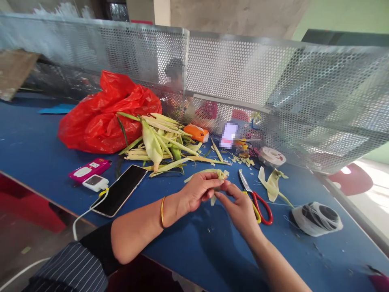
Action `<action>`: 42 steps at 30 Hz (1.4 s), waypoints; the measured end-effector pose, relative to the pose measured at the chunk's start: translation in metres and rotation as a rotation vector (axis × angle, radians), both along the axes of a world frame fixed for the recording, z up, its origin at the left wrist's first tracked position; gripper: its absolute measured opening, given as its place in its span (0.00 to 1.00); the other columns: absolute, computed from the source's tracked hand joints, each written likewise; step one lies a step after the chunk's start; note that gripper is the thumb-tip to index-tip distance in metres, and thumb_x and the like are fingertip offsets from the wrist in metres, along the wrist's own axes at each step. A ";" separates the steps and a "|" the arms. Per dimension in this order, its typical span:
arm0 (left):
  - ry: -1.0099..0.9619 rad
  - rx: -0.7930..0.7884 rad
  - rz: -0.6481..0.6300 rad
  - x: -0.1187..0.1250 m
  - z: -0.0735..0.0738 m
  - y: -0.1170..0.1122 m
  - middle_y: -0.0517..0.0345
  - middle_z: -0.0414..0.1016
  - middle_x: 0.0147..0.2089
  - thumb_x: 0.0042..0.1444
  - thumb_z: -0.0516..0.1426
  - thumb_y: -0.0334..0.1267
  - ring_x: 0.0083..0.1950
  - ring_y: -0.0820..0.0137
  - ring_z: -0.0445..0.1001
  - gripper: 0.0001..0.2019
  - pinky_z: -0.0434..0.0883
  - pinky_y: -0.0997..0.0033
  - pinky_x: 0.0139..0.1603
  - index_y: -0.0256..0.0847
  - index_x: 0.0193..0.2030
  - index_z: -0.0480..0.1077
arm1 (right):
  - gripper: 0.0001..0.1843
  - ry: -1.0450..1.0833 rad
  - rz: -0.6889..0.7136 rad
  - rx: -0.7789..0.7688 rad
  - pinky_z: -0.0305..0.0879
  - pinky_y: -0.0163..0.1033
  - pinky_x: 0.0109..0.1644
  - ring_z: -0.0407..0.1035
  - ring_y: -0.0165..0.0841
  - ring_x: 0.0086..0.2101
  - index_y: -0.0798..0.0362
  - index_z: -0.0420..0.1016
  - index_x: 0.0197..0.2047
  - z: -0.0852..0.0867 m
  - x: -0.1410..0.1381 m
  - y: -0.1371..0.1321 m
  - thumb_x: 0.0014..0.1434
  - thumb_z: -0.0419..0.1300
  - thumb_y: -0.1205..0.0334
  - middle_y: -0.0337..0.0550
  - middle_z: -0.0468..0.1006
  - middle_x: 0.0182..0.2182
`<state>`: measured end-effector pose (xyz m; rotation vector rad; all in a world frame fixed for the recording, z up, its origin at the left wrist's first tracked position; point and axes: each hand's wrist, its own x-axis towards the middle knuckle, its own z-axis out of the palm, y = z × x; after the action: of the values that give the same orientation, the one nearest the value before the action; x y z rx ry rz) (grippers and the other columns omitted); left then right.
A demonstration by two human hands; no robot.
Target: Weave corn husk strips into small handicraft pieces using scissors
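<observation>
My left hand (197, 190), with a gold bangle at the wrist, pinches a pale green piece of corn husk (222, 174) above the blue table. Meeting it from the right, my right hand (241, 206) has its thumb and fingers closed at the lower part of the same piece. What lies between the right fingertips is mostly hidden. Scissors (263, 209) with red and yellow handles lie partly open just beyond my right hand. A spool of white thread (316, 219) stands to the right. Between them and the screen rests a folded husk piece (272, 184).
A red plastic bag (106, 117) and a heap of husks (173, 142) occupy the back left. A dark phone (121, 190), a white charger (95, 182) and a magenta box (89, 168) lie left. Behind stand a lit phone (228, 135), a tape roll (272, 156) and a perforated metal screen (234, 69).
</observation>
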<state>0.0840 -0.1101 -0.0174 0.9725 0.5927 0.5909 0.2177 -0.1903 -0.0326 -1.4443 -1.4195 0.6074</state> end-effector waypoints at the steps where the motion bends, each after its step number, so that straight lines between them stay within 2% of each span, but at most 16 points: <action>1: 0.003 0.001 -0.008 0.000 -0.001 -0.001 0.53 0.79 0.38 0.47 0.66 0.41 0.16 0.87 0.54 0.13 0.41 0.76 0.17 0.36 0.38 0.77 | 0.13 0.035 0.006 -0.022 0.65 0.41 0.46 0.72 0.39 0.38 0.52 0.79 0.34 -0.003 -0.002 0.001 0.58 0.60 0.51 0.44 0.80 0.35; 5: -0.004 0.013 0.042 0.001 -0.002 -0.001 0.52 0.80 0.39 0.45 0.67 0.41 0.16 0.88 0.53 0.13 0.41 0.75 0.18 0.35 0.36 0.77 | 0.17 0.067 0.017 -0.075 0.61 0.37 0.35 0.65 0.33 0.28 0.53 0.74 0.28 -0.004 -0.004 -0.001 0.60 0.57 0.49 0.39 0.74 0.25; 8: -0.004 0.024 0.084 0.001 0.000 0.000 0.51 0.80 0.41 0.43 0.68 0.41 0.17 0.87 0.54 0.13 0.43 0.75 0.18 0.34 0.33 0.78 | 0.17 0.014 0.048 -0.074 0.59 0.36 0.34 0.62 0.31 0.28 0.53 0.72 0.27 0.002 -0.004 -0.004 0.59 0.58 0.49 0.38 0.71 0.25; 12: 0.011 0.059 0.096 0.001 0.002 0.000 0.51 0.80 0.39 0.44 0.68 0.43 0.18 0.86 0.53 0.14 0.44 0.74 0.19 0.34 0.34 0.79 | 0.18 -0.020 0.102 -0.135 0.56 0.34 0.31 0.58 0.29 0.26 0.53 0.68 0.24 0.008 -0.003 -0.006 0.58 0.58 0.49 0.36 0.65 0.22; 15: 0.008 0.076 0.120 0.001 0.001 0.000 0.51 0.79 0.38 0.44 0.68 0.43 0.18 0.85 0.54 0.14 0.45 0.74 0.19 0.34 0.33 0.79 | 0.18 -0.021 0.152 -0.180 0.57 0.35 0.33 0.59 0.30 0.27 0.53 0.68 0.24 0.010 -0.001 -0.006 0.57 0.58 0.48 0.36 0.65 0.22; 18: 0.037 0.111 0.128 0.001 -0.002 0.001 0.53 0.78 0.33 0.45 0.67 0.44 0.19 0.84 0.54 0.15 0.44 0.74 0.20 0.34 0.34 0.79 | 0.18 -0.027 0.219 -0.221 0.59 0.35 0.35 0.62 0.31 0.29 0.53 0.70 0.25 0.011 -0.001 -0.007 0.59 0.57 0.48 0.37 0.68 0.23; 21: 0.053 0.151 0.125 0.001 -0.005 0.003 0.55 0.76 0.30 0.47 0.65 0.45 0.20 0.83 0.54 0.15 0.46 0.74 0.22 0.34 0.35 0.79 | 0.18 -0.105 0.237 -0.187 0.60 0.35 0.34 0.63 0.31 0.28 0.53 0.70 0.25 0.013 -0.002 -0.010 0.61 0.55 0.50 0.37 0.69 0.23; 22: 0.056 0.167 0.126 0.001 -0.005 0.004 0.56 0.75 0.30 0.47 0.65 0.44 0.21 0.82 0.55 0.14 0.48 0.74 0.23 0.34 0.33 0.79 | 0.18 -0.149 0.194 -0.135 0.60 0.35 0.33 0.63 0.31 0.27 0.52 0.70 0.25 0.014 -0.001 -0.011 0.62 0.55 0.51 0.37 0.69 0.23; 24: 0.076 0.195 0.132 0.002 -0.003 0.004 0.56 0.75 0.29 0.46 0.64 0.43 0.23 0.80 0.57 0.11 0.51 0.74 0.25 0.34 0.30 0.78 | 0.16 -0.256 -0.001 0.042 0.61 0.37 0.35 0.67 0.33 0.29 0.51 0.71 0.28 0.016 0.004 -0.012 0.63 0.54 0.52 0.39 0.73 0.26; 26: 0.094 0.214 0.122 0.002 0.001 0.002 0.56 0.75 0.28 0.45 0.64 0.40 0.26 0.77 0.61 0.09 0.55 0.74 0.28 0.35 0.28 0.77 | 0.12 -0.354 -0.221 0.212 0.64 0.40 0.41 0.70 0.37 0.36 0.51 0.74 0.36 0.017 0.012 -0.011 0.63 0.55 0.53 0.44 0.77 0.35; 28: 0.091 0.219 0.096 0.002 0.005 -0.001 0.56 0.74 0.27 0.44 0.63 0.38 0.29 0.74 0.65 0.07 0.60 0.73 0.32 0.36 0.28 0.77 | 0.13 -0.404 -0.278 0.256 0.63 0.46 0.49 0.71 0.42 0.45 0.49 0.75 0.45 0.017 0.021 -0.007 0.63 0.55 0.53 0.48 0.78 0.45; 30: 0.072 0.219 0.073 0.002 0.008 -0.003 0.56 0.74 0.26 0.44 0.63 0.37 0.32 0.72 0.69 0.06 0.63 0.71 0.38 0.36 0.28 0.76 | 0.14 -0.367 -0.175 0.172 0.62 0.48 0.52 0.70 0.44 0.48 0.49 0.75 0.46 0.016 0.026 -0.003 0.63 0.55 0.52 0.48 0.79 0.46; 32: 0.063 0.214 0.072 0.001 0.009 -0.004 0.57 0.74 0.27 0.44 0.63 0.37 0.34 0.71 0.70 0.06 0.65 0.69 0.44 0.37 0.27 0.76 | 0.13 -0.279 -0.088 0.065 0.63 0.45 0.48 0.72 0.41 0.42 0.49 0.77 0.40 0.014 0.028 -0.001 0.63 0.55 0.52 0.45 0.80 0.38; 35: 0.072 0.232 0.068 0.000 0.006 -0.004 0.57 0.74 0.28 0.45 0.64 0.40 0.35 0.71 0.71 0.08 0.65 0.68 0.49 0.37 0.28 0.76 | 0.13 -0.182 -0.098 -0.020 0.62 0.38 0.39 0.69 0.35 0.32 0.51 0.75 0.33 0.013 0.024 -0.002 0.62 0.56 0.52 0.40 0.77 0.29; 40: 0.096 0.235 0.009 0.001 0.002 -0.006 0.59 0.74 0.30 0.40 0.70 0.43 0.32 0.74 0.71 0.15 0.67 0.71 0.39 0.37 0.31 0.74 | 0.14 -0.114 -0.078 -0.058 0.59 0.35 0.35 0.65 0.31 0.29 0.52 0.73 0.29 0.015 0.018 -0.006 0.61 0.57 0.52 0.37 0.73 0.25; 42: 0.106 0.233 -0.001 0.002 0.001 -0.007 0.59 0.74 0.29 0.41 0.70 0.44 0.30 0.75 0.70 0.16 0.66 0.73 0.35 0.36 0.32 0.73 | 0.15 -0.084 -0.059 -0.067 0.58 0.35 0.34 0.64 0.31 0.28 0.52 0.71 0.27 0.016 0.019 -0.006 0.60 0.58 0.51 0.36 0.71 0.23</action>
<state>0.0859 -0.1172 -0.0160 1.2295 0.6266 0.6197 0.2370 -0.1962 -0.0161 -1.5749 -1.4280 0.5680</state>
